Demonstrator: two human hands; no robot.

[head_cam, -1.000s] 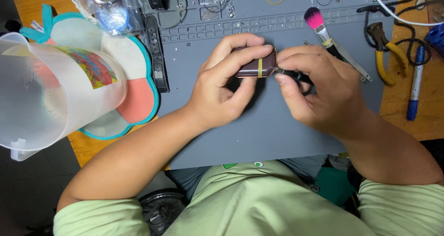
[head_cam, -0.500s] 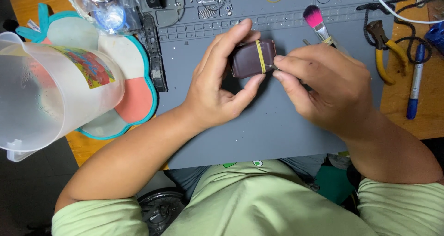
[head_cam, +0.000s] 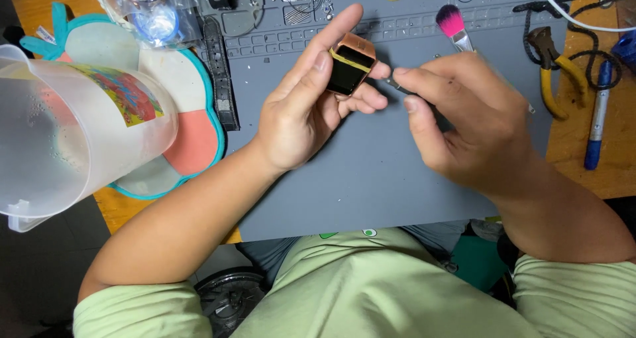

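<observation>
Left hand grip pinches watch case, palm up.

bare grey mat below; jug blocks left, pliers right.

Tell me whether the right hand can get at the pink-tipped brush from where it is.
Probably yes. The brush lies bare on the grey mat just beyond the right hand, with nothing between them. But that hand already pinches a thin tool, so it would have to free its fingers first.

wooden bench | grey work mat | yellow-handled pliers | blue marker | flower-shaped coaster
</observation>
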